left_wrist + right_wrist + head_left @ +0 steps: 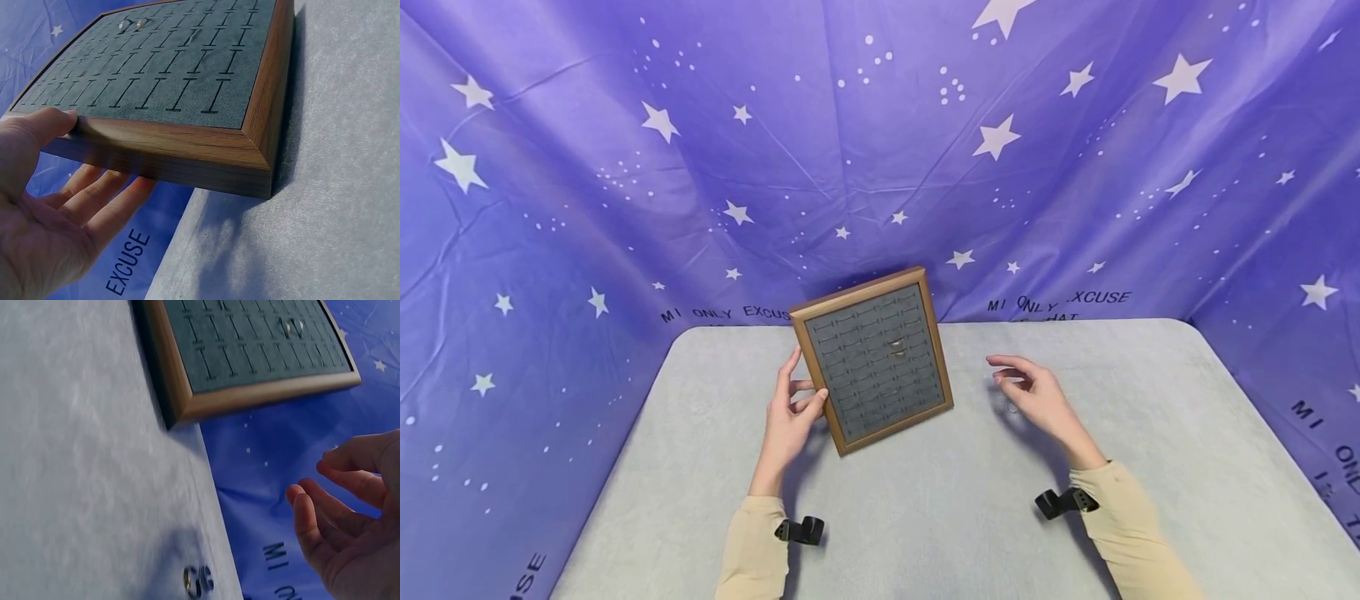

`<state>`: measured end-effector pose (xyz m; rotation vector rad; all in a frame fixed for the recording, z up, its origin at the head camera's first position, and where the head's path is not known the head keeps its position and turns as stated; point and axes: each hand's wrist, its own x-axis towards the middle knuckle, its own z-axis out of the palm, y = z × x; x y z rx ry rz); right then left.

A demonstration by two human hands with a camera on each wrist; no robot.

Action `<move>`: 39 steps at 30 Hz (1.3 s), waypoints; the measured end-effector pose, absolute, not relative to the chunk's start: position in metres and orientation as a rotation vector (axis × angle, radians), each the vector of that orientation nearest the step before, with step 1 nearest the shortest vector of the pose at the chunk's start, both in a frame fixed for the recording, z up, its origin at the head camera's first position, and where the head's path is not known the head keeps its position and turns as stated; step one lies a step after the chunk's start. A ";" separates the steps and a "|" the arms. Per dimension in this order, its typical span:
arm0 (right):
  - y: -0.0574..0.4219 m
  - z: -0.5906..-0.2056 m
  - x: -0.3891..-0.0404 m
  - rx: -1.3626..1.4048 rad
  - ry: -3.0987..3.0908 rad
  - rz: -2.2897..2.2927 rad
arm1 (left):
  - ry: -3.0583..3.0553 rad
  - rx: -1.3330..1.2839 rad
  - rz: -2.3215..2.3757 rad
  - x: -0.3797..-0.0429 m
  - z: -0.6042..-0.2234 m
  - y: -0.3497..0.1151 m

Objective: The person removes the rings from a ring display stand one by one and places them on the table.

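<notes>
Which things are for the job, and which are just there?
For the job:
ring tray, held by the left hand
two rings in it
probably the small rings on the table, near the right hand

Just there:
starry curtain
table
wrist cameras

Setting, head view. A purple-blue cloth backdrop [850, 158] — creased, with soft vertical folds — rises behind the far edge of a pale grey, faintly mottled tabletop [925, 517] and flanks its left and right edges. White five-pointed stars [997, 137] and clusters of small white dots [869, 40] pattern the cloth. Dark capital lettering [1101, 297], partly broken by folds, runs just above the far edge; more stands beyond the right edge. Both far corners are rounded. Soft-edged shadows [228, 250] lie on the surface; the cloth appears deeper blue in the wrist views.
</notes>
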<state>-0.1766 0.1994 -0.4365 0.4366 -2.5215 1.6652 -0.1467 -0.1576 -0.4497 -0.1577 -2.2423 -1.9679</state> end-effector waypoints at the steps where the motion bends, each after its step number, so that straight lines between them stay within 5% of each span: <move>1: 0.197 -0.436 -0.177 0.442 -2.526 1.656 | -2.242 -0.158 -1.968 -0.147 -0.449 -0.158; 39: 0.111 -0.424 -0.217 0.764 -2.415 1.571 | -2.245 -0.161 -1.986 -0.146 -0.450 -0.158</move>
